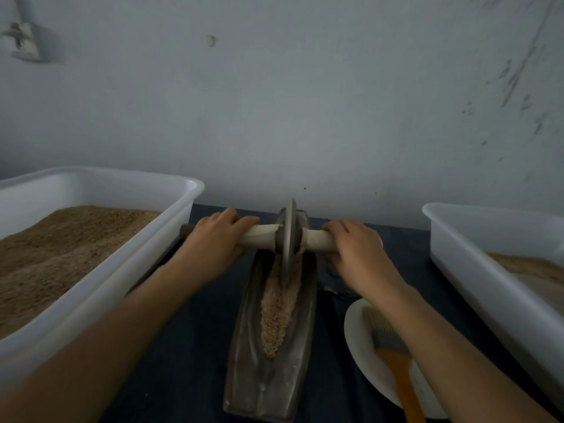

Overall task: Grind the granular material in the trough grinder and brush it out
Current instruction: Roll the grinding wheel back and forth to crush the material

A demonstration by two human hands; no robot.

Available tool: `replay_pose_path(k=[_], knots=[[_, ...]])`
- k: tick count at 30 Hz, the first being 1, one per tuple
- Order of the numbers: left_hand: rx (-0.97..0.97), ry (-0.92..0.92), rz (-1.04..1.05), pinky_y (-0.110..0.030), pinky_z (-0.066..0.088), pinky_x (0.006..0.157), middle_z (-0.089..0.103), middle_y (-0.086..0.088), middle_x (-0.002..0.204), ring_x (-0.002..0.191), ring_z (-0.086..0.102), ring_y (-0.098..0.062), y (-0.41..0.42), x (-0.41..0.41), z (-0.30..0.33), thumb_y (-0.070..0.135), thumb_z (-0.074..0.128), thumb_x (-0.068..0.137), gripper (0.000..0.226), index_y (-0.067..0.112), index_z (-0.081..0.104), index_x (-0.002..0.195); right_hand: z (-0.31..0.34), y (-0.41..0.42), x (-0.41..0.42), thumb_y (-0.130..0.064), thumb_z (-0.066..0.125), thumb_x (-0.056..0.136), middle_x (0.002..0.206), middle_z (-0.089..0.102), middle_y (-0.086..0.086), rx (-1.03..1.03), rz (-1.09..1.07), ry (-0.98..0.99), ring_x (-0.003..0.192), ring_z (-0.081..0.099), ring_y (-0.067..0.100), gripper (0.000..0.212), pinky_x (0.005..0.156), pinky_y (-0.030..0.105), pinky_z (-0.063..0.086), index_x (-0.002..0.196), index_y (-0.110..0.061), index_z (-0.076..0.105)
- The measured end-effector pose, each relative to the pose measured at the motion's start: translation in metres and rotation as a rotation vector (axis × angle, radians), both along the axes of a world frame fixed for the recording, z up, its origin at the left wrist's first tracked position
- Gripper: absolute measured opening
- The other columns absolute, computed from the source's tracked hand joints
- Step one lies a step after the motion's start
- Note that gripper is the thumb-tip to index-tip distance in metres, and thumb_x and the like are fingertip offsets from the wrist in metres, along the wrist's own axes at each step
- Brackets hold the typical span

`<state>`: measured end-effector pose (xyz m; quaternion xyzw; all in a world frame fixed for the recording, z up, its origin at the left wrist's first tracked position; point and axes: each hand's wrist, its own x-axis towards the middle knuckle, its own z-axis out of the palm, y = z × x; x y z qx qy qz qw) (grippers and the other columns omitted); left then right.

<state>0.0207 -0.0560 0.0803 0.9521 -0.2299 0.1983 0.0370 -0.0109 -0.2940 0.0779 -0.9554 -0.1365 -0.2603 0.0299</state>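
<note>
A long dark metal trough grinder (250, 355) lies lengthwise on the dark table, running away from me. Tan granular material (279, 312) fills its groove. A metal grinding wheel (288, 236) stands upright in the far half of the trough, on a pale wooden axle. My left hand (213, 242) grips the axle's left handle (259, 235). My right hand (355, 250) grips the right handle (317, 239). A brush (393, 352) with an orange handle and grey bristles lies on a white plate (363, 352) to the right, under my right forearm.
A large white tub (128, 261) with brown granular material stands at the left, close to the left handle end. Another white tub (476, 270) with a thinner tan layer stands at the right. A pale wall rises just behind the table.
</note>
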Motion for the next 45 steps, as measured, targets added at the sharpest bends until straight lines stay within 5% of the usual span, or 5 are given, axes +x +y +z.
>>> replay_pose_path(k=[4, 13, 18, 34, 45], knots=[[-0.043, -0.076, 0.022, -0.028, 0.034, 0.094, 0.057, 0.002, 0.115, 0.105, 0.053, -0.016, 0.000, 0.004, -0.007, 0.034, 0.057, 0.089, 0.034, 0.021, 0.049, 0.119, 0.000, 0.002, -0.003, -0.021, 0.060, 0.089, 0.116, 0.058, 0.006, -0.047, 0.016, -0.026, 0.106, 0.051, 0.025, 0.036, 0.086, 0.034, 0.035, 0.124, -0.014, 0.055], [0.198, 0.367, -0.121, -0.020, 0.037, 0.079, 0.051, 0.010, 0.098, 0.090, 0.049, -0.006, 0.010, -0.035, 0.035, 0.030, 0.060, 0.088, 0.018, 0.035, 0.042, 0.091, 0.050, 0.003, -0.043, -0.036, 0.064, 0.086, 0.095, 0.053, -0.004, -0.145, 0.106, 0.667, 0.085, 0.052, 0.012, 0.031, 0.061, 0.022, 0.038, 0.108, -0.019, 0.051], [0.249, 0.589, -0.192, -0.014, 0.036, 0.074, 0.050, 0.016, 0.089, 0.083, 0.048, 0.002, 0.015, -0.049, 0.055, 0.037, 0.062, 0.086, 0.022, 0.039, 0.041, 0.084, 0.058, 0.000, -0.051, -0.041, 0.063, 0.086, 0.079, 0.043, -0.016, -0.204, 0.157, 0.761, 0.068, 0.042, -0.001, 0.031, 0.055, 0.016, 0.030, 0.110, -0.026, 0.051], [0.047, -0.102, -0.018, -0.031, 0.034, 0.094, 0.050, 0.004, 0.120, 0.111, 0.048, -0.016, -0.004, 0.007, -0.005, 0.033, 0.051, 0.093, 0.042, 0.029, 0.037, 0.132, -0.003, -0.003, 0.003, -0.022, 0.055, 0.090, 0.116, 0.057, 0.004, -0.095, -0.030, -0.001, 0.106, 0.050, 0.022, 0.033, 0.084, 0.032, 0.033, 0.123, -0.015, 0.052], [0.203, 0.597, -0.196, -0.018, 0.036, 0.072, 0.049, 0.015, 0.088, 0.078, 0.047, 0.002, 0.012, -0.047, 0.049, 0.026, 0.058, 0.090, 0.025, 0.040, 0.037, 0.089, 0.057, 0.003, -0.050, -0.040, 0.060, 0.087, 0.094, 0.056, -0.005, -0.186, 0.153, 0.731, 0.077, 0.051, 0.006, 0.030, 0.058, 0.019, 0.036, 0.108, -0.019, 0.052]])
